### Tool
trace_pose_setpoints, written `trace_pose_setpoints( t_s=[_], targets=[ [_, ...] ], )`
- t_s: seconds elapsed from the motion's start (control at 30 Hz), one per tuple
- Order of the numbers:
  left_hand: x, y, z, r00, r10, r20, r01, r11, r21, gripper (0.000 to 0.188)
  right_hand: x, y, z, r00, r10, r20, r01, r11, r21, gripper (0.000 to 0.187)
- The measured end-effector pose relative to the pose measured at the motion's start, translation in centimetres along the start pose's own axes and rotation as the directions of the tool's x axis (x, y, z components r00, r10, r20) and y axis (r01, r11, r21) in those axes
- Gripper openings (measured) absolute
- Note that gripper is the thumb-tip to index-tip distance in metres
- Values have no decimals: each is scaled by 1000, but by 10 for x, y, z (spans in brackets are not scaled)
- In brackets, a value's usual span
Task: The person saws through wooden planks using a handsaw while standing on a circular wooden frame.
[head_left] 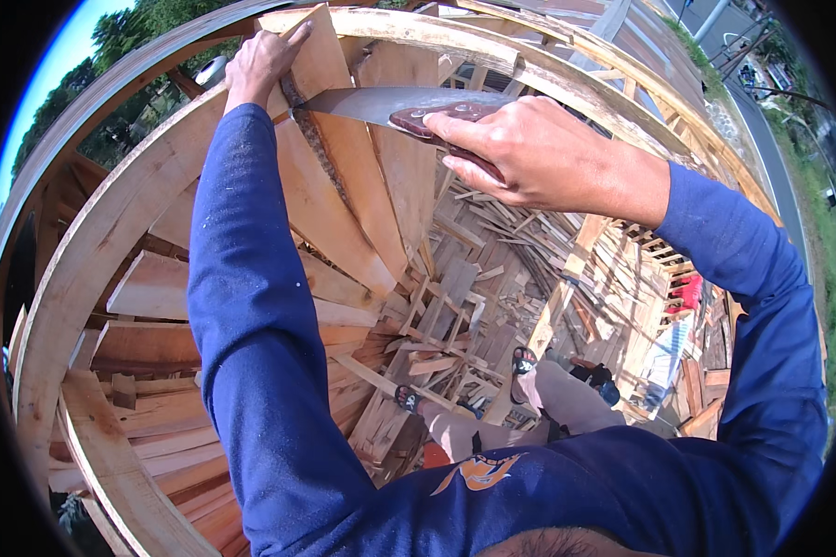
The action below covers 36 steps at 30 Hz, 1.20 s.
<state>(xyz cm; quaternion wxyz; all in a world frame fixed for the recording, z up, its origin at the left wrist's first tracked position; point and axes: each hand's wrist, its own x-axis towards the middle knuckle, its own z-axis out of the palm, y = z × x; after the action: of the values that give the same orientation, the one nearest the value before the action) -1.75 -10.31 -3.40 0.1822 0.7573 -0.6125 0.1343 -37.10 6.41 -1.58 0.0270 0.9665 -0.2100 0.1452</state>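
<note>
Blue shirt seen nearest, both sleeves stretched forward. Saw is held by its handle in the right hand, fingers wrapped tight; blade is laid across the board, tip toward the left. Board's upper edge is gripped by the left hand, fingers curled, some hidden; hand is placed near the blade tip, beside the curved beam. Whether teeth are touching wood cannot be told. Left fingers could be nicked if the blade is jumped or skewed; thin blade could be bent or pinched if twisted; board could be shifted if its grip is loosened. Below, sandals are set near narrow beams, scrap wood strewn around; balance could be lost by overreaching. Road and trees are seen farthest.
</note>
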Motion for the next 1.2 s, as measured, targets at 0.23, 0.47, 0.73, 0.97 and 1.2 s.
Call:
trace_pose_setpoints(
  t_s=[0.23, 0.47, 0.73, 0.97, 1.2],
  targets=[
    [-9, 1, -13, 1000, 7, -26, -8, 999, -52, 95, -4, 8, 4, 988, -108, -107, 108, 994, -12, 25],
    [-8, -2, -8, 1000, -21, -13, 21, 1000, -12, 97, -13, -6, -5, 989, -121, -82, 105, 978, -182, 25],
    [-9, 8, -10, 989, 31, -147, -5, 985, 174, 74, 1, -15, -24, 989, -129, -78, 113, 977, -179, 24],
    [-9, 0, 2, 989, 80, -123, -58, 983, 173, 66, -63, -29, -55, 990, -129, -59, 113, 970, -217, 37],
    [-27, 17, 7, 963, 157, -220, -216, 937, -275, 48, -92, -29, -81, 989, -146, 9, 143, 952, -271, 45]
  ],
)
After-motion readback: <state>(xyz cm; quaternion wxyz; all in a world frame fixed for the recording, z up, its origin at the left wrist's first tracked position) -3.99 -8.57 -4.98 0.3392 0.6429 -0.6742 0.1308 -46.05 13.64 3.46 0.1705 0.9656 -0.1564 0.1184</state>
